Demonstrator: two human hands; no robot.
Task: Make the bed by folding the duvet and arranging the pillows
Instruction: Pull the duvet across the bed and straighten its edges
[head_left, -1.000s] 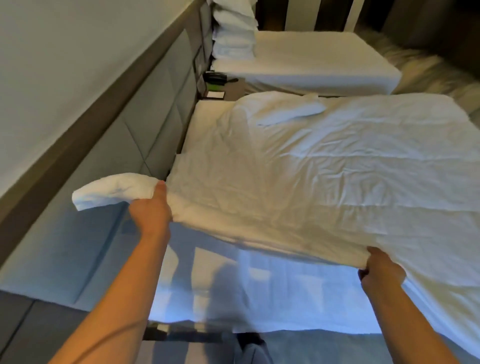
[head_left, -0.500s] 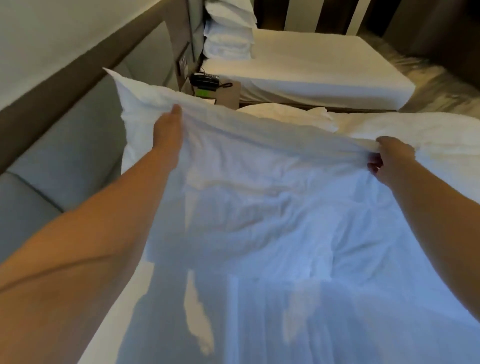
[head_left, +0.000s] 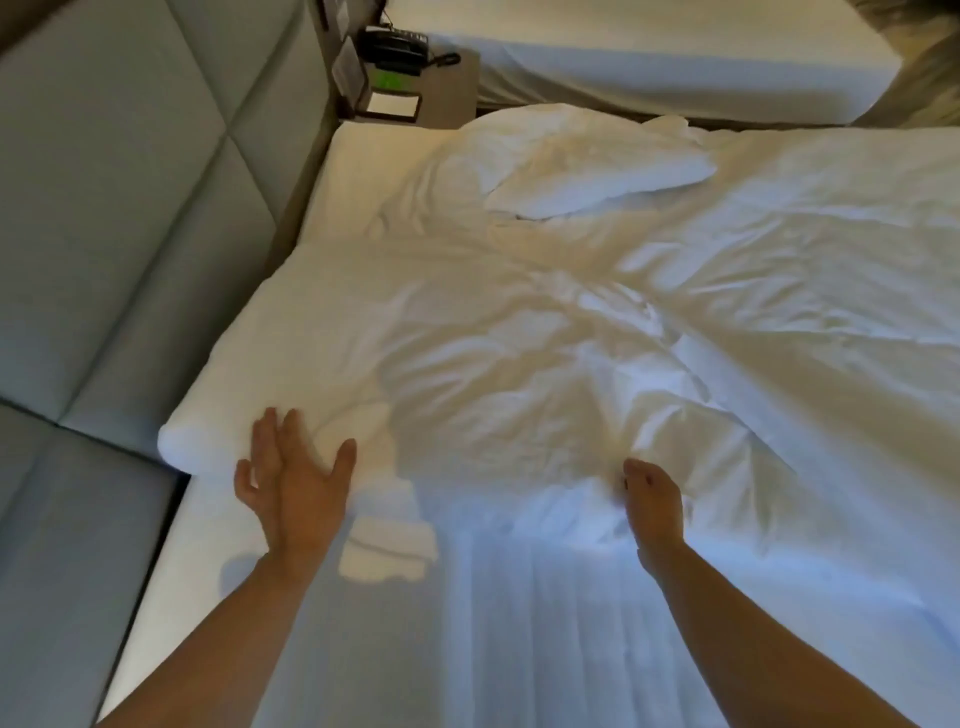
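Note:
A white duvet (head_left: 545, 332) lies rumpled across the bed, its near edge dropped onto the bare sheet (head_left: 519, 623). My left hand (head_left: 296, 483) hovers open, fingers spread, just over the duvet's near-left corner by the headboard. My right hand (head_left: 652, 504) is curled at the duvet's near edge, fingers pinching a bunch of fabric. At the far side the duvet's other corner (head_left: 587, 166) is folded back on itself in a puffy lump. No pillow lies on this bed.
A grey padded headboard (head_left: 119, 234) runs along the left. A nightstand (head_left: 421, 88) with a black phone (head_left: 397, 47) stands between this bed and a second white bed (head_left: 649, 57) beyond.
The duvet edge, lifted high by both hands half a second ago, has come down onto the bed. My left hand has let go and opened. My right hand still holds the edge.

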